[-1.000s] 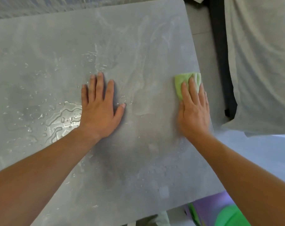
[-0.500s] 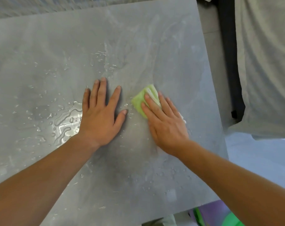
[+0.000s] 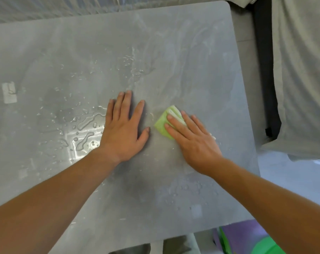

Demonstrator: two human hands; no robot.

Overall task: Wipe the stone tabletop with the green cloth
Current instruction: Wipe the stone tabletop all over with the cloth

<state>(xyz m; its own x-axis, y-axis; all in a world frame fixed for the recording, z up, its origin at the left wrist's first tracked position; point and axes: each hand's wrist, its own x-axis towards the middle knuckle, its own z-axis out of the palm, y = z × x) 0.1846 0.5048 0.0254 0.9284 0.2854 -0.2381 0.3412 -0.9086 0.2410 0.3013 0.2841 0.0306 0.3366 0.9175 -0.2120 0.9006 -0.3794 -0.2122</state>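
Observation:
The grey stone tabletop (image 3: 183, 57) fills most of the head view and is wet, with water drops and small puddles (image 3: 85, 129) left of centre. My left hand (image 3: 124, 129) lies flat on the stone, fingers spread, holding nothing. Just to its right my right hand (image 3: 192, 142) presses flat on the folded green cloth (image 3: 163, 123), whose front corner sticks out past the fingertips. The cloth lies near the middle of the table, a short gap from my left thumb.
The table's right edge runs down at about x 1400, its near edge at the bottom. Grey fabric (image 3: 302, 70) over a dark frame (image 3: 265, 70) stands to the right. A purple and green object (image 3: 247, 239) sits below the near right corner. A pale patch (image 3: 9, 92) marks the far left.
My right hand has slid the green cloth from the table's right edge leftward to the middle, beside my left hand. The left hand has stayed flat in place.

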